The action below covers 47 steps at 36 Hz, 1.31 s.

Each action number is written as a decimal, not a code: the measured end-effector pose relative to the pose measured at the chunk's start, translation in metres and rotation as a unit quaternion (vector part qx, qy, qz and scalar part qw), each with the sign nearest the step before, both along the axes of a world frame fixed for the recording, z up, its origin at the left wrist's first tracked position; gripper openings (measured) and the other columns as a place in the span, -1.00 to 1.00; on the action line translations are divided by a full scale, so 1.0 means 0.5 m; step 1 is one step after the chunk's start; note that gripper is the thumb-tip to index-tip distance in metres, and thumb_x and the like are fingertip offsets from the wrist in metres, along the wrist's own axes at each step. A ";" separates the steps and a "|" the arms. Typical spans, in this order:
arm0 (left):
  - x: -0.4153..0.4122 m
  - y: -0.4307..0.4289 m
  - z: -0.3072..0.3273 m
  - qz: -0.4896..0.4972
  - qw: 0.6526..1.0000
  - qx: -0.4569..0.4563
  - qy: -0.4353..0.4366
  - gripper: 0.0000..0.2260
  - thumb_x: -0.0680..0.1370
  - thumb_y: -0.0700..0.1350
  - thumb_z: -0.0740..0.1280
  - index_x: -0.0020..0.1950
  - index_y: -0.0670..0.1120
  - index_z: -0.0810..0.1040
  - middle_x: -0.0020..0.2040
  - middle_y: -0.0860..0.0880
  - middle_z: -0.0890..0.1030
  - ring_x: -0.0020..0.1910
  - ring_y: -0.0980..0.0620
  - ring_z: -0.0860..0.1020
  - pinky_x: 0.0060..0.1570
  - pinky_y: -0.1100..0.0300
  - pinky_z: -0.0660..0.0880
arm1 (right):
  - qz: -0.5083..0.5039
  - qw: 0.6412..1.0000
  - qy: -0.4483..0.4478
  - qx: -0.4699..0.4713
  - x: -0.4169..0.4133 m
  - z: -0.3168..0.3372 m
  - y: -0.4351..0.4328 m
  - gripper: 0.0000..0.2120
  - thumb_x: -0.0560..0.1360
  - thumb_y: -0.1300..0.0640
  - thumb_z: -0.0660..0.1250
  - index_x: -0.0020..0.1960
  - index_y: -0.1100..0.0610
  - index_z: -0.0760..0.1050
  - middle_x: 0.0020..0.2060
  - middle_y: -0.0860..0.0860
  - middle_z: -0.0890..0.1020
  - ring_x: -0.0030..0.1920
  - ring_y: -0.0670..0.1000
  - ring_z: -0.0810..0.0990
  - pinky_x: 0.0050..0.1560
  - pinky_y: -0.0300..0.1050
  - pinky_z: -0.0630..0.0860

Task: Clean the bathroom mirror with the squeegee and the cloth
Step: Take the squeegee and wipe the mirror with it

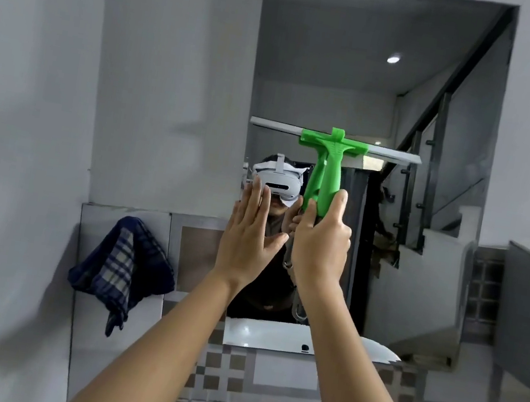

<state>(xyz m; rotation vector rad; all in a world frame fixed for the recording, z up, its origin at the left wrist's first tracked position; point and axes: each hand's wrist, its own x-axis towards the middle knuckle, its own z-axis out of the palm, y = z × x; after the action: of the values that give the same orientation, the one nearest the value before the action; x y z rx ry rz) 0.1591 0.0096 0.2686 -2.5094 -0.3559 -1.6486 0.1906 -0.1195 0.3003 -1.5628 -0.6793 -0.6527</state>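
Note:
The bathroom mirror [344, 75] hangs on the grey wall straight ahead. My right hand [321, 243] grips the handle of a green squeegee [329, 162]. Its white blade lies level against the glass at mid height. My left hand [248, 236] is flat with fingers together, palm on the mirror's left edge, holding nothing. A dark blue checked cloth [121, 269] hangs on the tiled wall left of the mirror, below my left hand.
A white sink [271, 336] shows at the mirror's bottom edge. A grey and white fixture [528, 319] juts out from the wall at the right. Patterned tiles [230, 378] cover the lower wall. The mirror reflects a person wearing a headset and a staircase.

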 end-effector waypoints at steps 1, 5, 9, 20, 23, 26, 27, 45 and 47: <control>0.001 0.000 -0.007 -0.001 1.000 0.000 0.002 -0.26 0.50 0.22 0.02 0.51 -0.17 -0.13 0.54 -0.11 -0.15 0.51 -0.01 -0.18 0.47 0.15 -0.17 | -0.004 1.000 -0.005 -0.016 -0.004 -0.005 0.000 -0.53 0.60 -0.03 0.07 0.45 0.10 0.10 -0.09 0.24 0.59 -0.07 0.27 0.57 -0.22 -0.02 0.40; 0.005 -0.007 -0.042 -0.008 1.000 -0.007 -0.002 -0.29 0.51 0.17 0.04 0.51 -0.18 -0.10 0.54 -0.14 -0.08 0.52 -0.05 -0.12 0.49 0.05 -0.05 | -0.013 0.998 -0.034 -0.045 -0.003 -0.014 -0.007 -0.51 0.60 -0.05 0.06 0.46 0.09 0.08 -0.08 0.22 0.60 -0.08 0.25 0.59 -0.21 0.00 0.49; 0.013 -0.016 -0.079 -0.011 0.999 -0.030 -0.014 -0.29 0.54 0.04 0.26 0.51 -0.18 -0.06 0.54 -0.12 -0.07 0.52 -0.04 -0.11 0.48 -0.02 0.05 | -0.025 0.992 -0.081 -0.095 0.014 -0.023 -0.029 -0.52 0.60 -0.02 0.07 0.45 0.11 0.09 -0.11 0.19 0.61 -0.11 0.24 0.57 -0.22 0.03 0.49; 0.033 -0.050 -0.157 0.005 0.994 -0.102 -0.048 -0.28 0.54 0.03 0.29 0.52 -0.11 -0.08 0.55 -0.10 -0.08 0.52 -0.03 -0.11 0.47 -0.06 0.06 | -0.054 0.957 -0.225 -0.176 0.082 -0.033 -0.085 -0.53 0.58 0.00 0.09 0.44 0.13 0.14 -0.16 0.19 0.63 -0.25 0.28 0.59 -0.36 -0.06 0.38; 0.042 -0.062 -0.171 0.012 0.989 -0.127 -0.068 -0.30 0.56 0.04 0.27 0.52 -0.08 -0.11 0.55 -0.09 -0.07 0.52 -0.02 -0.10 0.47 -0.07 0.06 | -0.070 0.945 -0.257 -0.190 0.104 -0.026 -0.102 -0.54 0.57 0.02 0.12 0.42 0.13 0.18 -0.19 0.19 0.63 -0.29 0.27 0.58 -0.38 -0.07 0.35; 0.049 -0.078 -0.184 0.013 0.984 -0.151 -0.090 -0.32 0.58 0.04 0.23 0.51 -0.03 -0.15 0.54 -0.06 -0.10 0.52 0.02 -0.13 0.48 0.01 -0.03 | -0.072 0.932 -0.288 -0.208 0.129 -0.014 -0.123 -0.54 0.56 0.03 0.14 0.41 0.12 0.20 -0.21 0.19 0.63 -0.32 0.26 0.58 -0.40 -0.07 0.38; 0.051 -0.083 -0.186 0.013 0.982 -0.157 -0.099 -0.33 0.58 0.04 0.24 0.51 -0.04 -0.14 0.54 -0.06 -0.11 0.52 0.03 -0.14 0.48 0.06 -0.06 | -0.073 0.927 -0.299 -0.214 0.136 -0.009 -0.131 -0.54 0.56 0.02 0.14 0.42 0.11 0.20 -0.21 0.19 0.62 -0.32 0.26 0.57 -0.39 -0.07 0.37; 0.058 -0.090 -0.187 0.042 0.980 -0.158 -0.113 -0.34 0.56 0.13 0.16 0.52 -0.10 -0.07 0.54 0.01 -0.14 0.51 0.10 -0.17 0.40 0.37 -0.29 | -0.093 0.874 -0.393 -0.269 0.302 0.017 -0.307 -0.56 0.49 -0.04 0.15 0.30 0.15 0.37 -0.36 0.20 0.59 -0.48 0.22 0.46 -0.41 -0.13 0.28; 0.058 -0.089 -0.186 0.047 0.981 -0.153 -0.114 -0.33 0.55 0.16 0.14 0.52 -0.12 -0.04 0.54 -0.03 -0.11 0.51 0.07 -0.15 0.41 0.37 -0.26 | -0.101 0.878 -0.384 -0.267 0.319 0.003 -0.319 -0.60 0.49 0.06 0.26 0.29 0.17 0.39 -0.37 0.21 0.60 -0.48 0.27 0.51 -0.42 -0.14 0.29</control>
<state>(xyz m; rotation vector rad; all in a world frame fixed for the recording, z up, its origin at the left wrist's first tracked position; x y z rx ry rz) 0.1883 -0.0349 0.1758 -2.4589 -0.7956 -1.9795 0.3503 -0.2789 0.3021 -1.8842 -1.3873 -1.3639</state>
